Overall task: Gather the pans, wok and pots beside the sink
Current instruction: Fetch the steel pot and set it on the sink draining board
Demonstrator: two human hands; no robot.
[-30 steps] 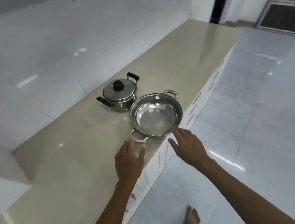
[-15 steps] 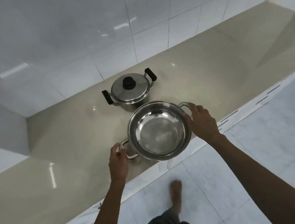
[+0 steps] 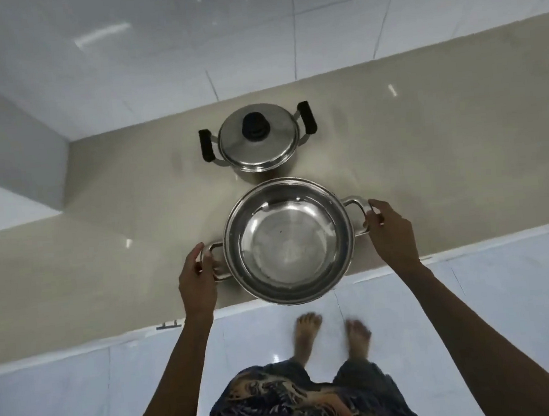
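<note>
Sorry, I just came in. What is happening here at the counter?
A person grips an open steel pot by its two loop handles, left hand on one, right hand on the other. It overhangs the beige counter edge. Behind it stands a smaller lidded pot with black handles, untouched.

A wide, shallow steel pot (image 3: 288,239) without a lid sits upright at the near edge of the counter, its near rim reaching out past that edge. Its polished bowl is empty and shows only reflections. Two steel loop handles stick out at about 3 and 9 o'clock. At 12 o'clock from it, just beyond and almost touching its far rim, stands a smaller lidded pot (image 3: 258,142), also upright. Its domed steel lid carries a black knob at the centre, and black side handles project at roughly 2 and 9 o'clock.
</note>
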